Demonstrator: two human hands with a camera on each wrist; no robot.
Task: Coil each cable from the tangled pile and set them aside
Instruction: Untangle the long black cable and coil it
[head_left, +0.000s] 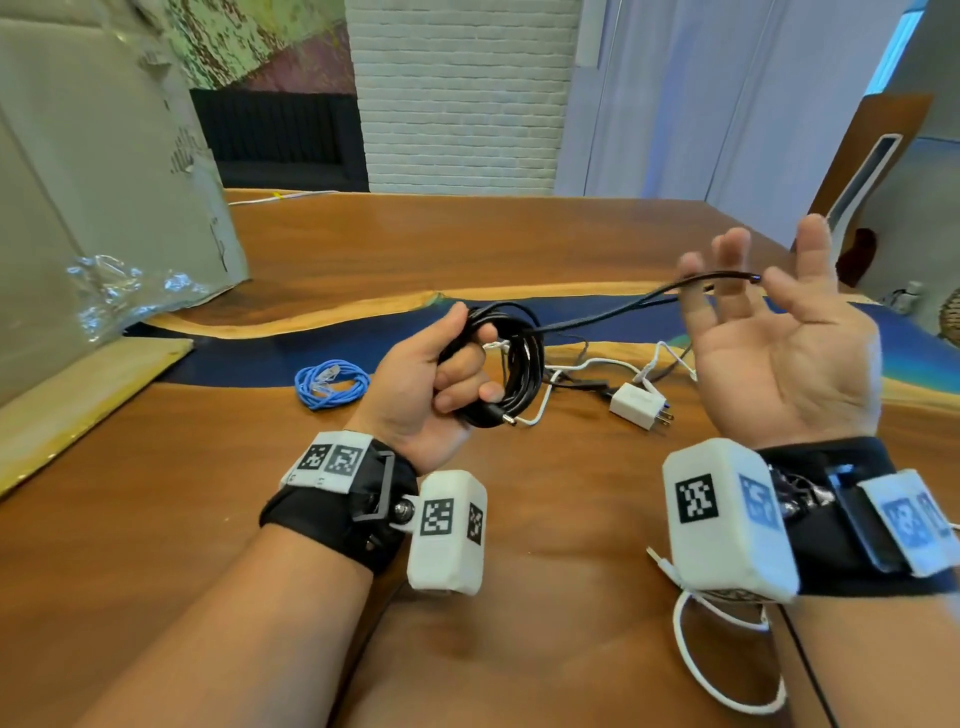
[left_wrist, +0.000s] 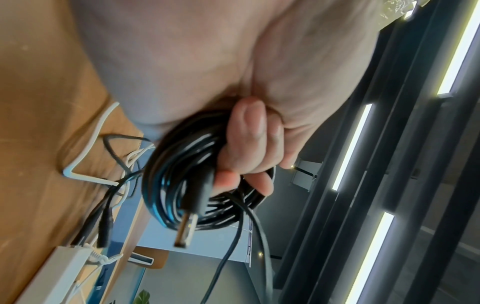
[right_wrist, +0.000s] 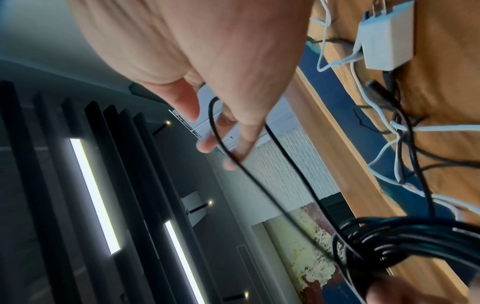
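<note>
Nearest us, our left hand grips the coiled black cable above the wooden surface, fingers curled through the loops. Our right hand is raised, fingers spread, with the cable's loose end draped across them. Beyond lie a white charger, tangled cords and a coiled blue cable.

A coiled cable is held above the tabletop in the left hand; its free end is draped rightward across the right hand's fingers. A second coil is seen left, a charger among loose cables between the hands.
</note>
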